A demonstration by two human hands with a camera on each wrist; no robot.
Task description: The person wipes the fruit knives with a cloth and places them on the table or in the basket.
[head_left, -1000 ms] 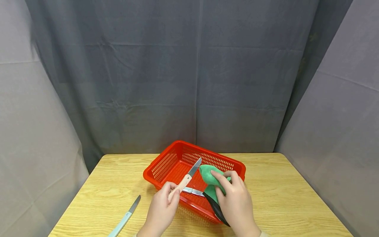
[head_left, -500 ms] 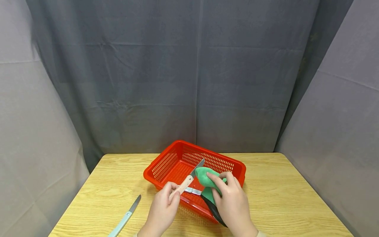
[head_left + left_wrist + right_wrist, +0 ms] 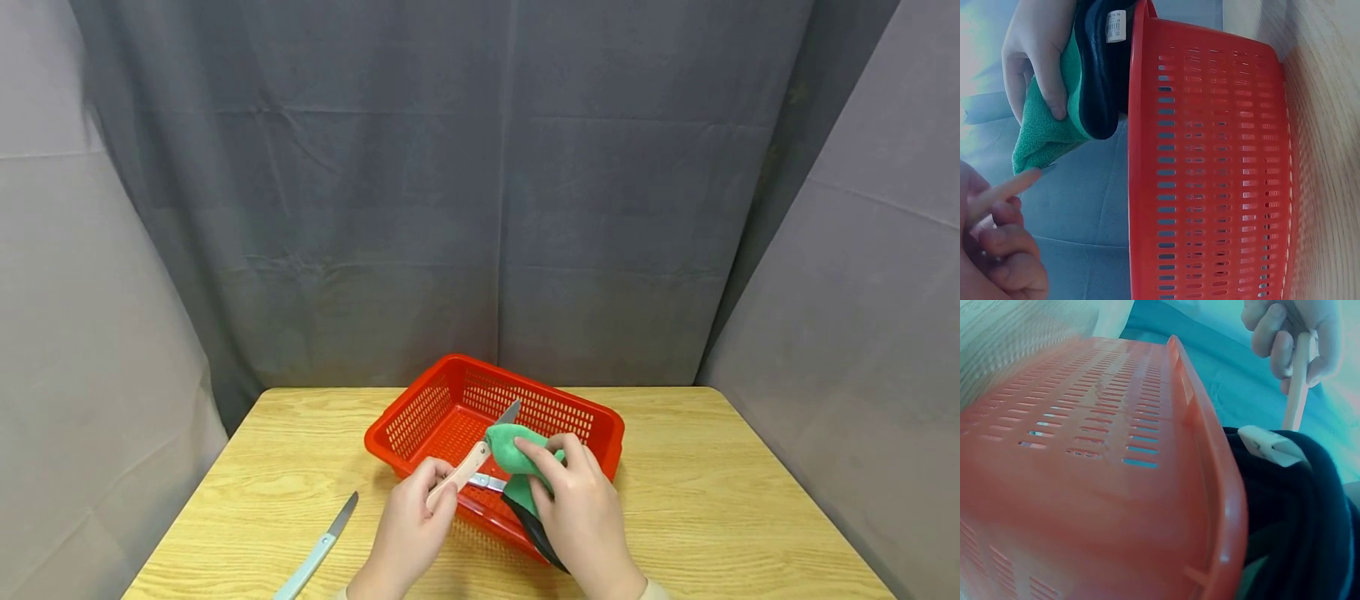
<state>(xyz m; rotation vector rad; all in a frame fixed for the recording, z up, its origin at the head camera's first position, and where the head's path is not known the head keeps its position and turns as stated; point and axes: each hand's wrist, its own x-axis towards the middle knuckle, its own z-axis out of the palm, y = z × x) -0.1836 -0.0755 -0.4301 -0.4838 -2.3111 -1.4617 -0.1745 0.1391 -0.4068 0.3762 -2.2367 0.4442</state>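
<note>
Right of a loose knife on the counter, the left hand, fingers curled round a pale-handled knife, needed steadiness above the red basket, while the right hand, fingers gripping green cloth over the blade, needed a light, outward wipe.

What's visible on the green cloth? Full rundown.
The green cloth looks soft and fuzzy, like towelling, with a smoother black border bearing a white tag; the tag's print is unreadable. It is bunched and folded in the fingers of the right hand, over the red basket, covering part of the pale-handled knife's blade. The border hangs down by the near rim; contact there is unclear.
</note>
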